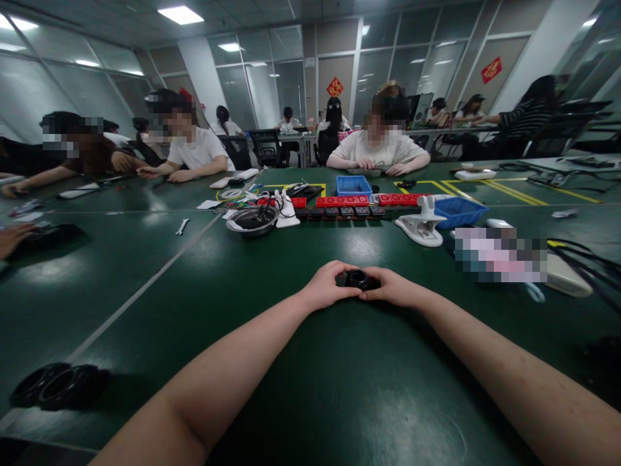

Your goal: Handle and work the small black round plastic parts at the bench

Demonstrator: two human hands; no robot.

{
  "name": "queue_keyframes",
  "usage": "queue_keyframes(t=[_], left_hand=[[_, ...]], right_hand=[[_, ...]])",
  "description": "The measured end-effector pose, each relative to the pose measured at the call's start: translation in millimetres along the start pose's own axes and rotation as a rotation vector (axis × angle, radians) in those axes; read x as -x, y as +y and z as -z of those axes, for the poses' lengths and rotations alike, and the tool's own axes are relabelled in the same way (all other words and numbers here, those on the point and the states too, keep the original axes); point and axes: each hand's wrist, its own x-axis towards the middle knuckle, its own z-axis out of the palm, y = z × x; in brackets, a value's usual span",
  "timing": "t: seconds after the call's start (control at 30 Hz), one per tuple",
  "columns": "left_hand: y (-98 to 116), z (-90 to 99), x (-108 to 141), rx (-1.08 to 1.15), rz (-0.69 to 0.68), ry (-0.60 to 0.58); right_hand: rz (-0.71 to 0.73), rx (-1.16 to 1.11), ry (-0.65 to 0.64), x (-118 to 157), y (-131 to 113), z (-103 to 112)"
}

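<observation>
Both of my hands meet around a small black round part with a ring-shaped rim (358,278), just above or on the green table; I cannot tell which. My left hand (330,285) curls round its left side, thumb along the near edge. From the right, my right hand (392,287) grips it, its thumb close to the left thumb. The fingers hide much of the part, and its exact kind is unclear. At the lower left lie two black ring-shaped pieces (58,385), side by side and apart from my hands.
Beyond my hands run red and black socket strips (349,201), a metal bowl (252,222), a white clamp-like stand (423,223) and blue bins (353,186). A wrench (182,226) lies left. Cables (587,255) and a pixelated item are at right. Several people sit around the tables.
</observation>
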Motion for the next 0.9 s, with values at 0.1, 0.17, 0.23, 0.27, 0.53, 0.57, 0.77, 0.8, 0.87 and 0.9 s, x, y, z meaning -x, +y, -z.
queue_keyframes(t=[0.1, 0.17, 0.23, 0.27, 0.53, 0.57, 0.77, 0.8, 0.87, 0.9], left_hand=[[1, 0.2, 0, -0.007, 0.017, -0.003], [2, 0.5, 0, -0.013, 0.014, -0.007], [2, 0.4, 0, -0.013, 0.003, -0.007], [2, 0.2, 0, -0.010, -0.002, -0.007], [3, -1.4, 0, 0.016, 0.017, 0.001], [4, -1.1, 0, 0.017, 0.018, 0.000], [10, -0.5, 0, -0.004, 0.069, 0.008], [10, -0.8, 1, -0.010, 0.078, 0.011], [11, -1.4, 2, -0.017, 0.095, 0.021], [12, -1.7, 2, -0.020, 0.103, 0.026]], right_hand=[[-0.002, 0.017, 0.010, 0, 0, 0], [-0.004, 0.025, 0.014, 0, 1, 0], [-0.005, 0.025, 0.018, 0, 0, 0], [-0.005, 0.020, 0.020, 0, 0, 0], [-0.041, 0.006, 0.053, 0, -1, -2], [-0.046, 0.009, 0.062, -1, 0, -2], [-0.057, 0.074, 0.132, -2, 5, -5], [-0.057, 0.091, 0.143, -2, 6, -5], [-0.059, 0.130, 0.170, -2, 6, -6], [-0.060, 0.156, 0.184, -2, 6, -7]])
